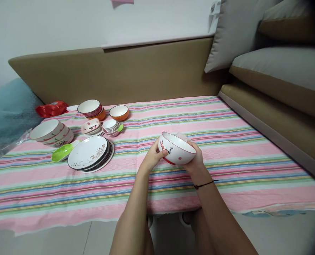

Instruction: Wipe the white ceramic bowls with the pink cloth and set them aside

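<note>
I hold a round white ceramic bowl with a red rim and red markings (177,149) between both hands, a little right of the middle of the frame, lifted just above the pink, green and blue striped cloth (226,141) and tilted so its opening faces up and away from me. My left hand (153,157) is closed on its left side, thumb pressed on the outer wall by the red markings. My right hand (196,161) cups the right side and underside, fingers curled over the far rim; a thin dark cord bracelet (204,184) circles that wrist.

To the left of my hands lies a stack of flat plates, the top one white with a fine floral pattern (89,153), and a lime-green leaf-shaped dish (63,151) touches its left edge. Further left sits a nest of white bowls with dark rims (51,132). Behind the plates are a small pink dish (91,126) and a pile of small white saucers (111,126). Toward the upper left stand a white bowl with a red patterned band (90,108) resting in an orange one, and a separate orange bowl with a white inside (119,112). A red plastic bag (51,108) lies at the cloth's far left corner, against the tan upholstered backrest (136,71).
</note>
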`<state>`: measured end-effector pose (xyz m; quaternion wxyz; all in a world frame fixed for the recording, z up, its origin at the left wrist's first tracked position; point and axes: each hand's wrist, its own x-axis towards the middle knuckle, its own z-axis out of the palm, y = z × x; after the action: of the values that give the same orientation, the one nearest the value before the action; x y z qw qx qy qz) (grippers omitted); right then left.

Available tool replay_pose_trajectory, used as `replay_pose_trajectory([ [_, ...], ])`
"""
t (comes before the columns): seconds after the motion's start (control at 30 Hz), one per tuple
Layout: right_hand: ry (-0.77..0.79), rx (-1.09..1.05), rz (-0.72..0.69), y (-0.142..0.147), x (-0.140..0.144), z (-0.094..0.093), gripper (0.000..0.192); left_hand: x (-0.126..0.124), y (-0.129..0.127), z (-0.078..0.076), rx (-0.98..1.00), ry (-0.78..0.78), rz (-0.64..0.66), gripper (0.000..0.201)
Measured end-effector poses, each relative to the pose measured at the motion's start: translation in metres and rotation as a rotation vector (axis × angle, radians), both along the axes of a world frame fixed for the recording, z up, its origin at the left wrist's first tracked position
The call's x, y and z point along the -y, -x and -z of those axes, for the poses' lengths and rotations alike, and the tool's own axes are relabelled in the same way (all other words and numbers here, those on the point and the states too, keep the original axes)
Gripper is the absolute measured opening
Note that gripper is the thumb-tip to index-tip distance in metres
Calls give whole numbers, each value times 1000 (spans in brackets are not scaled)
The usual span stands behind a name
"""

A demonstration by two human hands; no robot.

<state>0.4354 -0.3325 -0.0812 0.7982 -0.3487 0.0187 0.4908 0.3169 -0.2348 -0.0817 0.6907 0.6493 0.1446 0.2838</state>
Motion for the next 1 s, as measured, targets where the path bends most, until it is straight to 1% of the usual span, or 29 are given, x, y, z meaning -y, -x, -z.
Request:
replay_pose_trajectory([
  [0.07,27,-21,56,0,-3,1,33,-1,-1,0,5,-102,-209,75],
  [0.1,33,-38,104,0,-5,3,33,-1,-1,-1,4,-169,-316,68],
  [0.13,33,-55,156,0,-7,6,33,0,-2,-1,-3,-239,-395,58],
  [0.17,29,-71,206,0,-10,8,32,1,-3,-1,-17,-304,-439,48],
  [0.2,24,-82,249,1,-12,11,32,3,-3,0,-35,-358,-443,41],
  [0.23,16,-87,281,1,-14,13,30,5,-5,2,-56,-397,-419,40],
  [0.27,9,-84,310,2,-16,16,28,8,-6,3,-84,-422,-385,46],
  [0.3,1,-72,333,3,-18,17,26,10,-8,5,-122,-439,-360,59],
  [0.33,-4,-58,350,4,-19,18,25,12,-9,7,-163,-455,-355,77],
  [0.37,-12,-41,362,5,-20,19,24,14,-10,8,-205,-472,-371,94],
  [0.4,-19,-25,369,6,-21,18,24,14,-10,7,-241,-486,-402,105],
  [0.43,-21,-16,369,6,-20,16,24,14,-9,6,-265,-493,-432,110],
  [0.47,-17,-14,362,7,-20,14,25,13,-7,3,-275,-486,-440,109],
  [0.5,-9,-20,345,7,-18,12,25,12,-5,0,-272,-465,-416,105],
  [0.53,1,-29,321,7,-17,10,26,10,-2,-4,-260,-429,-362,98],
  [0.63,37,-62,249,4,-8,6,25,6,7,-11,-203,-251,-127,78],
  [0.73,16,-72,165,-1,-1,6,21,4,10,-9,-158,-40,57,67],
  [0.8,-11,-86,97,-3,1,7,22,5,7,-6,-139,34,95,70],
  [0.83,-20,-100,68,-4,0,8,23,6,6,-4,-126,40,70,73],
  [0.87,-26,-111,51,-4,-1,9,24,6,4,-2,-108,27,15,77],
  [0.93,-58,-111,49,-4,-5,10,26,5,0,0,-67,-38,-167,80],
  [0.97,-77,-100,69,-3,-7,10,26,4,-1,1,-52,-83,-272,76],
  [1.0,-88,-90,110,-2,-9,10,27,2,-2,1,-45,-130,-358,69],
])
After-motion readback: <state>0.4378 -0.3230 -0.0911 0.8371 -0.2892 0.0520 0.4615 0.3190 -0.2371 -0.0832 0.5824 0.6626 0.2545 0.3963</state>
